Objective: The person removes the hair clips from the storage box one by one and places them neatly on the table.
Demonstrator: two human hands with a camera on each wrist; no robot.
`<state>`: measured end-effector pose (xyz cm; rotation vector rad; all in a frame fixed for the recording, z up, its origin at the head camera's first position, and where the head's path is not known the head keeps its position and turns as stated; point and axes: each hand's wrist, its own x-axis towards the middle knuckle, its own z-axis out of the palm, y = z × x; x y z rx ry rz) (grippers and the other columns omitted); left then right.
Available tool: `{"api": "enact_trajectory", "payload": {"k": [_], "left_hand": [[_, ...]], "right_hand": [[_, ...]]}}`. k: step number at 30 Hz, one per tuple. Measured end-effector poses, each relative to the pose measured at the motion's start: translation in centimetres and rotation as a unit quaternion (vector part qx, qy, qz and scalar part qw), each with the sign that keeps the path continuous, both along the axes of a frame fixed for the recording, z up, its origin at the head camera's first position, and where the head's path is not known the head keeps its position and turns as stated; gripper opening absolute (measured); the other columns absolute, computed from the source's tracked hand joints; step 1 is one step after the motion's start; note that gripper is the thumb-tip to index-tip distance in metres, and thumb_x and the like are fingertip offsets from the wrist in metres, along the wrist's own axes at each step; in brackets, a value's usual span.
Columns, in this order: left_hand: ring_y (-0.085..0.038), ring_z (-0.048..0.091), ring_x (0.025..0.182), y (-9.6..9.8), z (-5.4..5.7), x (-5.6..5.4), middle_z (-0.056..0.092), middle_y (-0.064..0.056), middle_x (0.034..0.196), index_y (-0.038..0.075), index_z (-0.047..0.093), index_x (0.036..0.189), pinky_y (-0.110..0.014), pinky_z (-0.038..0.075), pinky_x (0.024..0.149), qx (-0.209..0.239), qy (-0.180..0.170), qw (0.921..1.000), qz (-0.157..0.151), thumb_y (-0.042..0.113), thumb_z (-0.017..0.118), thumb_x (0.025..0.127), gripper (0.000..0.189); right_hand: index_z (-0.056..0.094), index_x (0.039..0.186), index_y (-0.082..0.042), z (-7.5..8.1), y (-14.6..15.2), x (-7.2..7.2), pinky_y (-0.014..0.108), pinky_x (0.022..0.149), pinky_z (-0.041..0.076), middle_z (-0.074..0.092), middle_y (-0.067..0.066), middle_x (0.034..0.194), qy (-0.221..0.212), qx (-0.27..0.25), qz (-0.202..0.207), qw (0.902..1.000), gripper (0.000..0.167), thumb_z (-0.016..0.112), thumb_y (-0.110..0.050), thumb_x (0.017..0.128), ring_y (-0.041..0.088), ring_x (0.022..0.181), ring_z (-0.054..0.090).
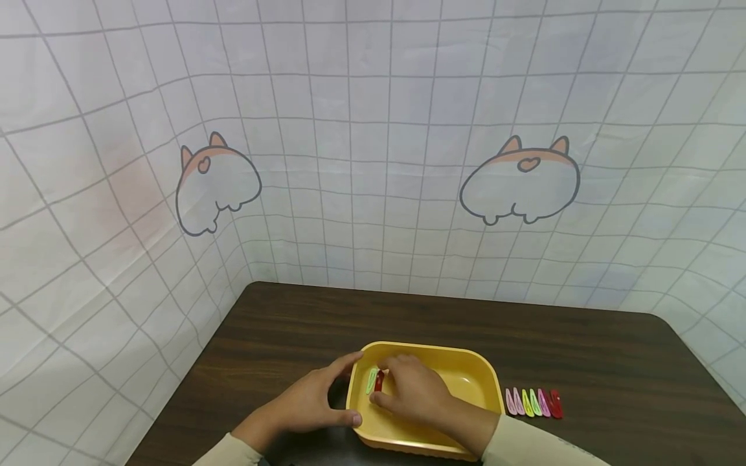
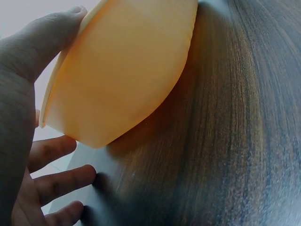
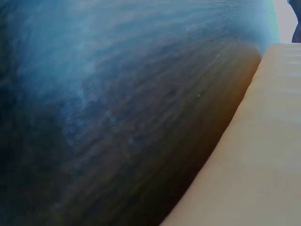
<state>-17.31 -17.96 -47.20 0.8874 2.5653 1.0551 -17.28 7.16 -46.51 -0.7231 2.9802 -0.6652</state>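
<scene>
A yellow plastic basket (image 1: pixel 478 362) stands on the dark wooden table. Inside it, at the left end, my right hand (image 1: pixel 416 391) pinches a red hair clip (image 1: pixel 379 382) between thumb and forefinger. Just left of that clip lies a light green hair clip (image 1: pixel 371 382). My left hand (image 1: pixel 305 398) rests against the basket's left end, thumb and forefinger spread along the rim. In the left wrist view the left hand's other fingers (image 2: pixel 66 183) stretch out beside the basket wall (image 2: pixel 127 66). The right wrist view shows the basket's outer wall (image 3: pixel 254 165), not the hand.
Right of the basket, several hair clips (image 1: pixel 533 402) in pink, yellow, green and red lie in a row on the table (image 1: pixel 618 362). A white grid-patterned curtain (image 1: pixel 373 213) with cartoon animal drawings hangs behind and at both sides of the table.
</scene>
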Motion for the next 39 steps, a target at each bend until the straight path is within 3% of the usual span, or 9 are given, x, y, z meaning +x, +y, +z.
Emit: {"api": "enact_trajectory", "payload": {"k": [6,13,29,39], "left_hand": [[-0.016,0.053,0.13,0.1,-0.1,0.0,0.06,0.008,0.139,0.033,0.025,0.163,-0.056,0.04,0.108,-0.002,0.004,1.0,0.002,0.059,0.078,0.084,0.098],[-0.016,0.054,0.13,0.1,0.2,0.2,0.062,0.006,0.137,0.029,0.027,0.163,-0.056,0.04,0.108,0.003,0.004,1.0,0.002,0.056,0.079,0.085,0.098],[-0.016,0.054,0.129,0.1,-0.1,0.0,0.062,0.007,0.137,0.031,0.026,0.162,-0.057,0.039,0.108,0.007,0.008,0.9999,0.002,0.057,0.079,0.085,0.097],[-0.015,0.055,0.128,0.1,-0.2,0.0,0.062,0.007,0.136,0.03,0.026,0.163,-0.056,0.04,0.107,0.009,0.011,0.9999,-0.003,0.055,0.079,0.085,0.097]], "right_hand": [[0.069,0.124,-0.012,-0.4,0.3,-0.1,0.039,0.08,0.053,0.064,-0.005,0.102,-0.004,-0.004,0.0,1.0,0.057,0.078,-0.053,0.084,0.015,0.095,0.058],[0.072,0.118,-0.015,-1.0,0.4,-0.5,0.033,0.071,0.049,0.059,-0.009,0.092,-0.006,-0.014,-0.004,0.9999,0.053,0.078,-0.054,0.084,0.011,0.085,0.053],[0.073,0.115,-0.018,-1.4,0.4,-0.5,0.039,0.078,0.053,0.064,-0.008,0.1,0.004,0.009,0.004,0.9999,0.048,0.074,-0.057,0.087,0.014,0.094,0.059],[0.071,0.121,-0.018,-1.6,0.4,-0.5,0.038,0.077,0.052,0.065,-0.008,0.101,-0.003,0.017,-0.004,0.9998,0.054,0.07,-0.06,0.088,0.013,0.093,0.059]]}}
